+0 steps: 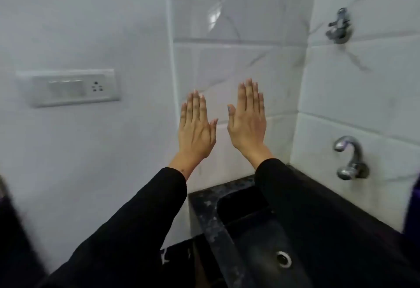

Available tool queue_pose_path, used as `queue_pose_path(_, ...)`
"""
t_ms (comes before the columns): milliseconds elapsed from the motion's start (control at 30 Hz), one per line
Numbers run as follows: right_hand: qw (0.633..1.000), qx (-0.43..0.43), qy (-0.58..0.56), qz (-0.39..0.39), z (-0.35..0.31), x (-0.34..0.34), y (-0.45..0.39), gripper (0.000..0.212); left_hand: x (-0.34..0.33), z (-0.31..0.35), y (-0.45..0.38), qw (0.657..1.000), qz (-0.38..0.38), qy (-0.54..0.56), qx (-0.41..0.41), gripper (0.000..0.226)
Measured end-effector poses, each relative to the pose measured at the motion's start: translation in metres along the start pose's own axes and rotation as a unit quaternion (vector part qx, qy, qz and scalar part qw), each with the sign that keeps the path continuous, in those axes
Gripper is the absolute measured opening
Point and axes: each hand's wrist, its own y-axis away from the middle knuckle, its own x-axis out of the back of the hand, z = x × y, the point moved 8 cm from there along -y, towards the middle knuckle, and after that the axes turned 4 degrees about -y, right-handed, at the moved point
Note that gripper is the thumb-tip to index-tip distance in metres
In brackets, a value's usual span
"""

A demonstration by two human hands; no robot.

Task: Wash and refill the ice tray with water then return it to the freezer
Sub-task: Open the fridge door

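Both hands are raised flat and empty, fingers straight, side by side but not touching: the left hand (196, 126) at centre, the right hand (248, 118) just toward 3 o'clock. No tray is in view. The black sink (268, 240) lies at 5 o'clock, the tap (348, 157) at 4 o'clock. Judging by this, washing, refilling and freezing all remain.

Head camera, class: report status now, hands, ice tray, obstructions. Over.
Left hand and right hand open, raised flat, holding nothing. Ice tray not in view. Black sink empty, tap not running. Nothing in the way.
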Motion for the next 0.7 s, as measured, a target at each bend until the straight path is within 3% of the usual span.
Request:
queue_pose_path(333, 0.983, 0.054, -0.175, -0.032, -0.184, -0.084, 0.038, 0.055, 0.077, -0.18, 0.085, 0.982, -0.004, -0.115, 0.15, 0.067)
queue_pose_path(700, 0.922, 0.093, -0.362, -0.102, -0.393, -0.117, 0.12, 0.055, 0.194, -0.324, 0.228, 0.927, -0.01, -0.272, 0.259, 0.065)
